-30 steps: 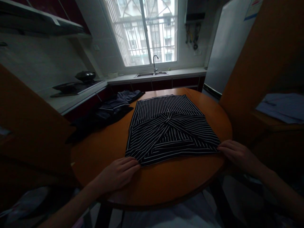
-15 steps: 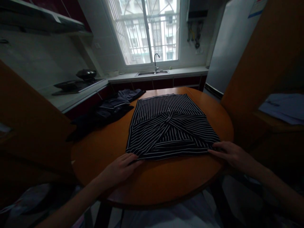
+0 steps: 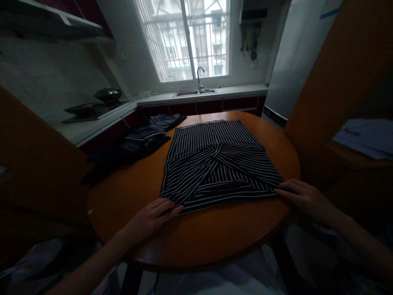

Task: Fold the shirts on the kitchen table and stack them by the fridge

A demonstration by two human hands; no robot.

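A black shirt with white stripes [image 3: 221,157] lies spread on the round wooden table [image 3: 196,246], its sleeves folded inward and crossing near the middle. At its near left corner, my left hand [image 3: 155,215] has thumb and fingers closed on the fabric edge. My right hand [image 3: 303,198] pinches the near right corner between thumb and fingers. The shirt's near edge runs taut between both hands, and the far part lies flat.
A pile of dark clothes [image 3: 135,143] lies on the table's left side. Beyond stand a counter with a sink [image 3: 195,93], a pan on the stove [image 3: 108,95] and a fridge [image 3: 297,61]. White papers or cloth [image 3: 367,137] sit at the right.
My right hand has shifted slightly outward to the right at the shirt's corner, and its fingers have drawn closer together. My left hand stays at its corner. The view has moved slightly.
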